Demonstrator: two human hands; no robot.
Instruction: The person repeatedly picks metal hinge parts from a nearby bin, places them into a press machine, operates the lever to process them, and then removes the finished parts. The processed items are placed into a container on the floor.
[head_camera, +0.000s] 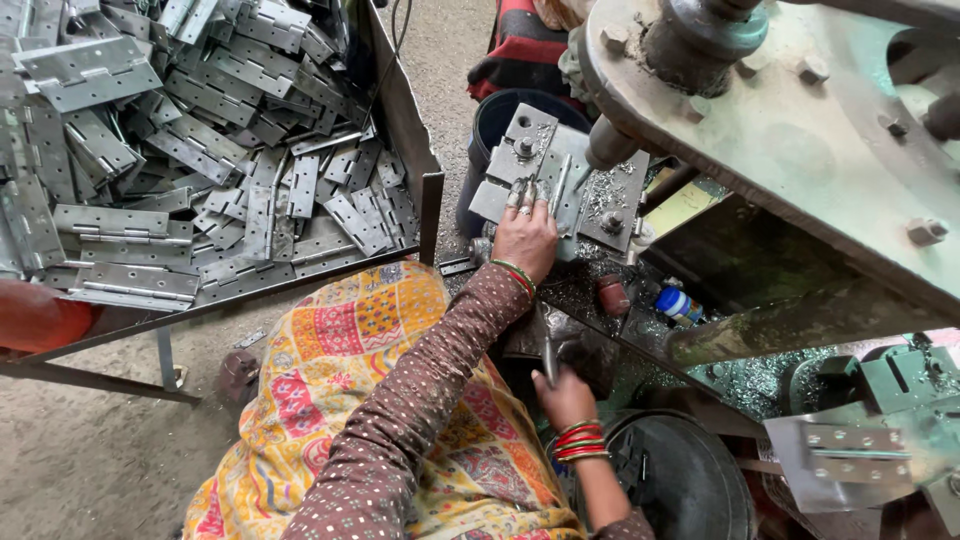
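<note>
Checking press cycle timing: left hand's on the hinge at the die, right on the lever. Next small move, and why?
Probably clear the left hand off the hinge before the right hand pulls the lever: the fingers rest on the hinge right beside the punch.

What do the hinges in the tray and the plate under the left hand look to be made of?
The hinges look like stamped steel with a pale, dull-bright plated finish: thin, grey-silver, with punched screw holes. The plate under the left hand seems thicker bare steel, grey and scuffed, strewn with metal shavings. The tray appears to be darker, unpainted sheet metal.
</note>
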